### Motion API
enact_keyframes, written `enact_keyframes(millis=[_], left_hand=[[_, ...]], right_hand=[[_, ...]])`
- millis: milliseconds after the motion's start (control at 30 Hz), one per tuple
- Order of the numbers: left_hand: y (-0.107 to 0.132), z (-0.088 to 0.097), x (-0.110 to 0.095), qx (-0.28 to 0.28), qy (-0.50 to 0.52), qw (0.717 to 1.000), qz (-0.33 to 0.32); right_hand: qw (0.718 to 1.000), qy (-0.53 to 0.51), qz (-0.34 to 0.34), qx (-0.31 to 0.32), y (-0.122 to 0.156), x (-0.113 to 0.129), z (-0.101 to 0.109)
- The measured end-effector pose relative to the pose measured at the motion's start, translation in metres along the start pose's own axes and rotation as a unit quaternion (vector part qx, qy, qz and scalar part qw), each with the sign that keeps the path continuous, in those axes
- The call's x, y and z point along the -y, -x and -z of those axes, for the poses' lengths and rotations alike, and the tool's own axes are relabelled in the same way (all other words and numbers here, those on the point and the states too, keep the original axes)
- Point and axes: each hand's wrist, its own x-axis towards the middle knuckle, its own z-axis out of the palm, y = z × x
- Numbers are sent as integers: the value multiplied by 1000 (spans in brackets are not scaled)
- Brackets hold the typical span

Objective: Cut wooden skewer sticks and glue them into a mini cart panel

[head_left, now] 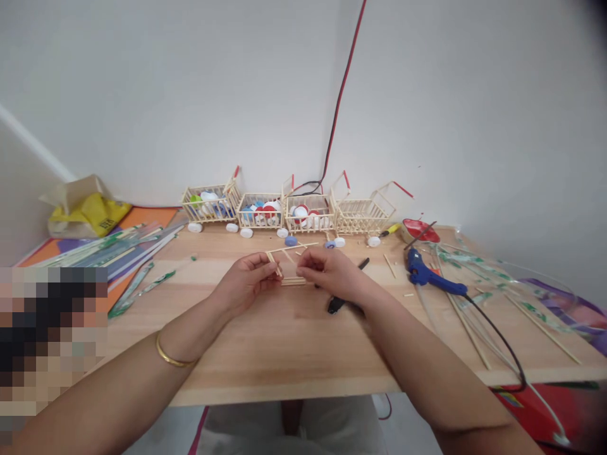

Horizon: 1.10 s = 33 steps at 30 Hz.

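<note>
My left hand (246, 278) and my right hand (332, 273) meet over the middle of a wooden table (294, 341). Between them they pinch a small frame of thin wooden sticks (289, 265), held just above the tabletop. The left fingers grip its left end, the right fingers its right side. A gold bangle (171, 357) sits on my left wrist. A black tool (339, 302) lies on the table under my right hand.
Several small stick-built carts (294, 212) with bottle-cap wheels stand in a row at the wall. A blue glue gun (429, 273) with a black cord lies to the right, among loose sticks and clear wrappers (502, 297). Packets and coloured paper (118, 253) lie left.
</note>
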Motion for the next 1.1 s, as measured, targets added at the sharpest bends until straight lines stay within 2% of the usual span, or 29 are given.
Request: enact_keyframes(millis=[100, 200, 433, 567, 700, 833, 1100], left_hand=[[0, 0, 0, -8, 5, 1000, -2], [1, 0, 0, -3, -9, 1000, -2], [3, -3, 2, 47, -24, 999, 11], [3, -3, 0, 33, -17, 999, 6], [0, 0, -2, -12, -10, 1000, 7], [0, 1, -3, -6, 4, 1000, 14], [3, -3, 0, 50, 15, 998, 36]], right_hand=[[990, -137, -31, 17, -1, 5, -16], [976, -211, -56, 23, -2, 6, -25], [960, -268, -73, 14, -4, 11, -32], [960, -274, -46, 37, -3, 8, -30], [976, -204, 41, 65, 0, 8, -23], [991, -79, 108, 19, 1, 11, -24], [993, 11, 117, -30, -1, 10, -30]])
